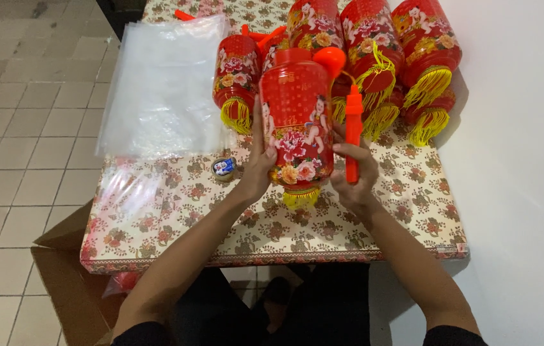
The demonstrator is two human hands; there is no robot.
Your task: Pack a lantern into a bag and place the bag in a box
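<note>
My left hand point(256, 168) and right hand point(354, 174) clasp one red lantern point(297, 122) between them, tilted above the surface point(176, 211); right fingers also pinch its orange handle point(352, 131). Risk, in my judgement: the side grip is shallow, so the lantern could slip and crush its yellow fringe point(300, 197). More lanterns point(400, 45) lie crowded behind. Clear bags point(163, 83) are stacked left; a small tape roll point(223, 168) sits beside them. An open carton point(67, 282) stands below.
</note>
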